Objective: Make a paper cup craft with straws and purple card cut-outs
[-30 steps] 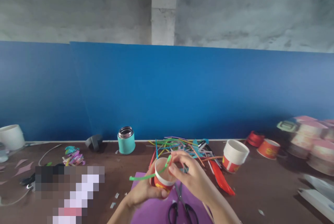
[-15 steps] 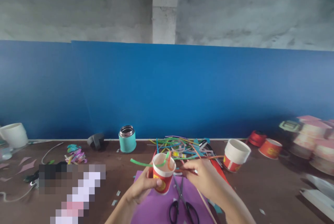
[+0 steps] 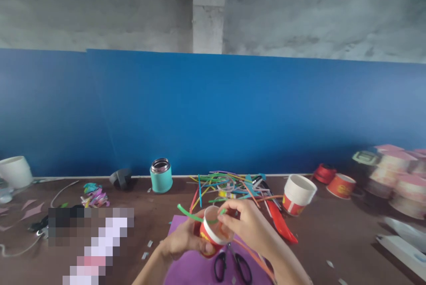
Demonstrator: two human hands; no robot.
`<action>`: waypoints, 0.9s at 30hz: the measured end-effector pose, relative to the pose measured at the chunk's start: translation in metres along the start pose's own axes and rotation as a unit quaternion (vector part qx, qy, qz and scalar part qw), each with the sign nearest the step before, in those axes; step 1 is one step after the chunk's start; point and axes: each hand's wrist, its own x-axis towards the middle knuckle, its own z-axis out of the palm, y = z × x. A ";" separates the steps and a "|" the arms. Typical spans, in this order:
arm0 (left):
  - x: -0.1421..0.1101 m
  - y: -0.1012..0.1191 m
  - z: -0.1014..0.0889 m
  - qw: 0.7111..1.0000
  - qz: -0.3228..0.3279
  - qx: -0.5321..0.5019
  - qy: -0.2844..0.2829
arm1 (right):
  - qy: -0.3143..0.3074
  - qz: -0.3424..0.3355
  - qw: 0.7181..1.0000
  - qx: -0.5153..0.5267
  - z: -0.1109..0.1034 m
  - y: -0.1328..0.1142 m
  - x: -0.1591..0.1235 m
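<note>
My left hand is wrapped round a red and white paper cup, which tilts to the right over a purple sheet. A green pipe cleaner sticks out over the cup's left rim. At the right rim, the thumb and fingers of my right hand pinch its other end. An orange pipe cleaner shows inside the cup, partly hidden. Beneath the cup lie black-handled scissors, their blades mostly covered.
Behind the cup lies a heap of coloured pipe cleaners. A turquoise jar stands to its left. More paper cups and a red strip-like object are on the right. Paper scraps litter the brown table.
My right hand has moved left from beside the cup to its rim and now pinches the green pipe cleaner. The cup has tipped rightward in my left hand.
</note>
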 end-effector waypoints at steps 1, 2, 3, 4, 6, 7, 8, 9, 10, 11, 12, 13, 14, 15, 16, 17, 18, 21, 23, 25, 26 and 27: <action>0.000 0.001 0.001 1.000 0.001 -0.004 -0.007 | -0.003 0.002 1.000 0.005 0.002 0.000 0.001; 0.000 0.001 0.001 1.000 0.003 -0.008 -0.013 | -0.002 0.001 1.000 0.010 0.003 0.000 0.003; 0.000 0.001 0.001 1.000 0.004 -0.010 -0.018 | -0.001 -0.002 1.000 0.014 0.004 0.001 0.003; 0.000 0.002 0.001 1.000 0.005 -0.011 -0.019 | -0.005 -0.004 1.000 0.018 0.004 0.001 0.004; 0.000 0.001 0.000 1.000 0.009 -0.012 -0.017 | -0.016 -0.007 0.999 0.029 0.004 0.003 0.005; 0.000 0.000 -0.001 1.000 0.013 -0.014 -0.012 | -0.018 -0.006 0.999 0.036 0.004 0.003 0.005; 0.000 -0.001 -0.002 1.000 0.017 -0.015 -0.004 | -0.016 -0.007 0.999 0.047 0.003 0.004 0.005; 0.000 -0.002 -0.003 1.000 0.021 -0.016 0.009 | -0.008 -0.008 0.998 0.063 0.003 0.004 0.005; 0.000 -0.004 -0.004 0.999 0.025 -0.018 0.024 | 0.004 -0.009 0.996 0.083 0.002 0.005 0.006; 0.001 -0.005 -0.005 0.998 0.028 -0.022 0.042 | 0.021 -0.006 0.994 0.109 0.001 0.006 0.007; 0.002 -0.006 -0.006 0.997 0.035 -0.028 0.063 | 0.039 0.003 0.990 0.138 -0.001 0.008 0.008; 0.003 -0.007 -0.007 0.995 0.045 -0.037 0.085 | 0.060 0.020 0.983 0.171 -0.002 0.010 0.009; 0.005 -0.008 -0.008 0.992 0.057 -0.050 0.106 | 0.081 0.042 0.974 0.208 -0.004 0.014 0.011; 0.006 -0.008 -0.008 0.987 0.071 -0.065 0.126 | 0.100 0.065 0.961 0.250 -0.006 0.018 0.012; 0.008 -0.009 -0.008 0.982 0.086 -0.080 0.145 | 0.121 0.089 0.944 0.295 -0.008 0.023 0.014; 0.010 -0.009 -0.008 0.977 0.100 -0.094 0.163 | 0.134 0.101 0.923 0.345 -0.008 0.028 0.016; 0.012 -0.010 -0.007 0.971 0.112 -0.108 0.179 | 0.139 0.111 0.907 0.382 -0.008 0.032 0.018; 0.016 -0.010 -0.001 0.958 0.138 -0.133 0.213 | 0.093 0.130 0.899 0.409 -0.002 0.037 0.023; 0.017 -0.011 0.003 0.955 0.140 -0.135 0.224 | 0.057 0.125 0.894 0.427 0.007 0.034 0.024; 0.018 -0.011 0.006 0.955 0.138 -0.135 0.225 | 0.072 0.116 0.863 0.486 0.018 0.030 0.026; 0.018 -0.011 0.007 0.956 0.139 -0.135 0.218 | 0.090 0.109 0.842 0.520 0.023 0.028 0.026; 0.017 -0.010 0.008 0.958 0.143 -0.134 0.208 | 0.108 0.103 0.823 0.549 0.027 0.027 0.027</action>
